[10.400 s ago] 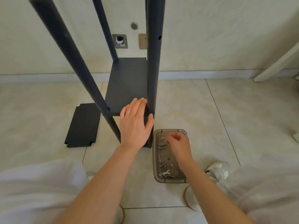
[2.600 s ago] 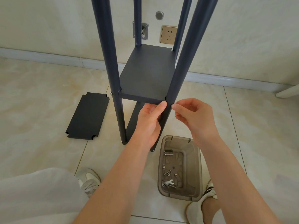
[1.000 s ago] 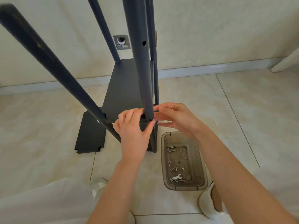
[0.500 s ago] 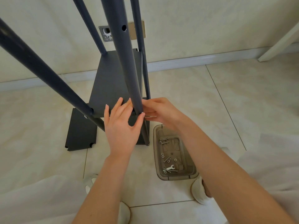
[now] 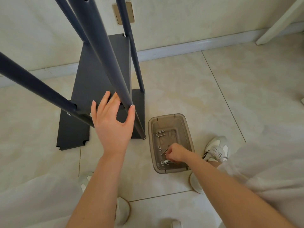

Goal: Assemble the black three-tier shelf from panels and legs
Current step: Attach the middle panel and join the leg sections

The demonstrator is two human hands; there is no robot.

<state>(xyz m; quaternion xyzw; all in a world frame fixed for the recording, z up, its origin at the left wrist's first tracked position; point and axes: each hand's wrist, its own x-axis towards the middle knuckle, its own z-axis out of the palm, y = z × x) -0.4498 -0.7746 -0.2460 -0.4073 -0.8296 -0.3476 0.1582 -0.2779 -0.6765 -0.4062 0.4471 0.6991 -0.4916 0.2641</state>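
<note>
Fingers (image 5: 104,100) of the left hand (image 5: 113,129) lie straight and spread on the near edge of the shelf panel (image 5: 98,76). Thumb tip sits against a small silver fastener head (image 5: 132,105) on the nearest leg (image 5: 105,46). Nothing is gripped in that hand.

Right hand (image 5: 174,154) is down inside the tray (image 5: 166,115), knuckles up, fingers curled over the loose hardware. I cannot tell whether they have hold of anything.

The part-built shelf stands upright just left of the tray. The nearest leg's foot is on the floor close to the tray's far left corner. Two more legs noted: one (image 5: 37,89) slanting in from far left of the tray, one (image 5: 134,53) rising beyond it toward the wall. A lower panel (image 5: 139,109) shows under the one I'm touching.

A spare panel (image 5: 72,134) lies flat on the tiles, farther left of the tray than the shelf.

In the tray: bolts (image 5: 160,133) at the far end, washers (image 5: 159,148) mid-left. A white shoe (image 5: 215,148) sits just right of the tray.
</note>
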